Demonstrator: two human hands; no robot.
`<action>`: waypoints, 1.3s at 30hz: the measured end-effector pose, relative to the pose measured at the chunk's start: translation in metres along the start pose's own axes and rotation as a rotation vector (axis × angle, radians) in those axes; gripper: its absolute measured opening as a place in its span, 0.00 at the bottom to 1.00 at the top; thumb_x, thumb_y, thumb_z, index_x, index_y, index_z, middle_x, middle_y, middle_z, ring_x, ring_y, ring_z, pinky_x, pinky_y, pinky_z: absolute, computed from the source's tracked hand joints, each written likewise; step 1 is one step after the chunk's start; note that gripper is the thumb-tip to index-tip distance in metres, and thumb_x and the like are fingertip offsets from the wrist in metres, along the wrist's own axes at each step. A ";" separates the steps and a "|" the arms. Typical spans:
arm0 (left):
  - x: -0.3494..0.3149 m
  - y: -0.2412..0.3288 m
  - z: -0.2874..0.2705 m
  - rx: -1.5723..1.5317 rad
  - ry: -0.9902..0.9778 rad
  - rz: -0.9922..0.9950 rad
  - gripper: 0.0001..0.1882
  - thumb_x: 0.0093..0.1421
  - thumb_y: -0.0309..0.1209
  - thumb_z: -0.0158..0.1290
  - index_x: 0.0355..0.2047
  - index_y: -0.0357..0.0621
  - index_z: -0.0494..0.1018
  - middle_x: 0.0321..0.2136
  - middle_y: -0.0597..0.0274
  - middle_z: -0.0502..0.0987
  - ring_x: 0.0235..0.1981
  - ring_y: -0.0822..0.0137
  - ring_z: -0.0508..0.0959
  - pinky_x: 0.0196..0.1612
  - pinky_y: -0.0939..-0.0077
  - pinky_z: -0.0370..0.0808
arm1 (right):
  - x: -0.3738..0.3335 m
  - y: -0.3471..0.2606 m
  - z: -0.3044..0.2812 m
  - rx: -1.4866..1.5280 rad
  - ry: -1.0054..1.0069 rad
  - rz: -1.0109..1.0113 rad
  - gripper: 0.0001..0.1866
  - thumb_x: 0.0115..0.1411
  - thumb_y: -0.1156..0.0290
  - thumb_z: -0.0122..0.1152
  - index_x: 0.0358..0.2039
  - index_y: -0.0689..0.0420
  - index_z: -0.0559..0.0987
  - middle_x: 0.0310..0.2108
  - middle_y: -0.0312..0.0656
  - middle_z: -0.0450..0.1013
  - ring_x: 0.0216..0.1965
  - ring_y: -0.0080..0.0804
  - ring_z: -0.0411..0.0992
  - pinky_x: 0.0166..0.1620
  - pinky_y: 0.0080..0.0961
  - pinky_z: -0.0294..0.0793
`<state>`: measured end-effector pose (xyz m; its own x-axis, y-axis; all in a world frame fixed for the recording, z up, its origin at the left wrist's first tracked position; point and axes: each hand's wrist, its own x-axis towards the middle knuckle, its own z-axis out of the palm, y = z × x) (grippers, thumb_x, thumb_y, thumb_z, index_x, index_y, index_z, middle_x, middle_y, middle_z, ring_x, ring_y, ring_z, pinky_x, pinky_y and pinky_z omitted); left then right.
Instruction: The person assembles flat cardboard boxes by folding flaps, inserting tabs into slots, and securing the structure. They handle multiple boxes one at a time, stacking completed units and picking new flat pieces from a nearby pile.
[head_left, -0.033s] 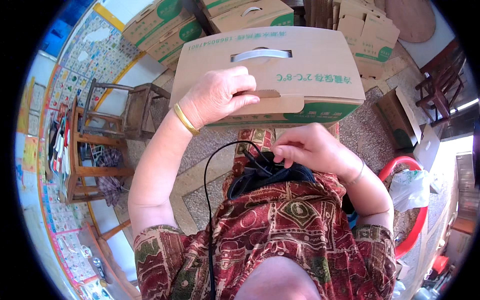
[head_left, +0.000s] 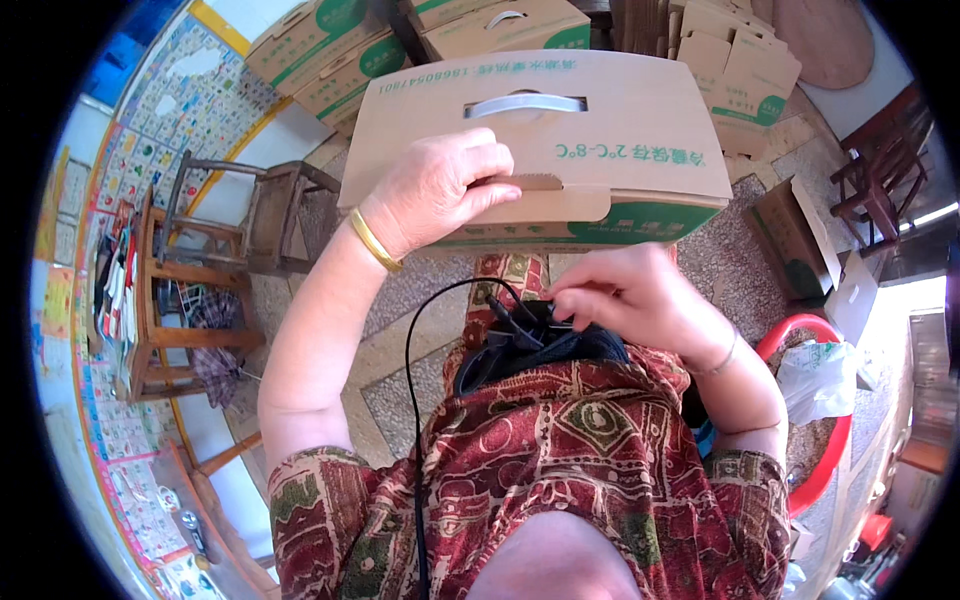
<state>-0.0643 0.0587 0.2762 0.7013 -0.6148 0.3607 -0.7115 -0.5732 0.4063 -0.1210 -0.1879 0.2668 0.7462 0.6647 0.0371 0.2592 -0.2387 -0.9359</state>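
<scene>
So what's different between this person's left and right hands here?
The left hand pinches the front flap of the large carton; the right hand is by the dark waist pouch, its hold unclear. The left hand has a broad gold bangle at its wrist; the right hand, a thin bracelet. Both are bare, with fingers curled.

The left hand (head_left: 435, 185), with a gold bracelet (head_left: 376, 240) on the wrist, is at the front edge of a brown box (head_left: 620, 120), its fingers bent near the flap (head_left: 565, 205). The box has a white handle (head_left: 525, 103) on top. The right hand (head_left: 640, 290) is bent just above a dark pouch (head_left: 590, 349) at the waist; whether it holds something, I cannot tell. A black cable (head_left: 412, 350) makes a loop beside the pouch. At right, a white bag (head_left: 815, 380) overlaps a red basin (head_left: 840, 440).
</scene>
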 end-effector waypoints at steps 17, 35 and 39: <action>0.027 0.009 0.047 0.117 0.536 0.152 0.09 0.46 0.28 0.61 0.23 0.44 0.70 0.24 0.62 0.71 0.29 0.59 0.72 0.33 0.66 0.70 | 0.048 0.014 -0.045 -0.815 0.522 -0.545 0.08 0.46 0.74 0.63 0.30 0.53 0.78 0.29 0.38 0.72 0.36 0.41 0.70 0.40 0.34 0.69; 0.007 0.004 0.048 -0.088 0.283 0.187 0.15 0.44 0.26 0.64 0.29 0.40 0.70 0.34 0.58 0.73 0.36 0.57 0.74 0.40 0.69 0.73 | 0.026 0.043 -0.044 -0.811 0.442 -0.605 0.07 0.47 0.72 0.62 0.30 0.51 0.80 0.30 0.33 0.72 0.35 0.34 0.70 0.39 0.31 0.67; 0.005 0.003 0.049 -0.108 0.260 0.238 0.12 0.46 0.28 0.63 0.27 0.40 0.70 0.34 0.58 0.73 0.36 0.57 0.74 0.39 0.68 0.73 | 0.017 0.043 -0.044 -0.898 0.357 -0.670 0.13 0.43 0.75 0.64 0.34 0.52 0.80 0.34 0.34 0.71 0.37 0.34 0.70 0.41 0.31 0.68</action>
<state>-0.0652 0.0271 0.2379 0.5144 -0.5581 0.6511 -0.8570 -0.3618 0.3669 -0.0699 -0.2181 0.2429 0.3893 0.6452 0.6574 0.8978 -0.4252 -0.1144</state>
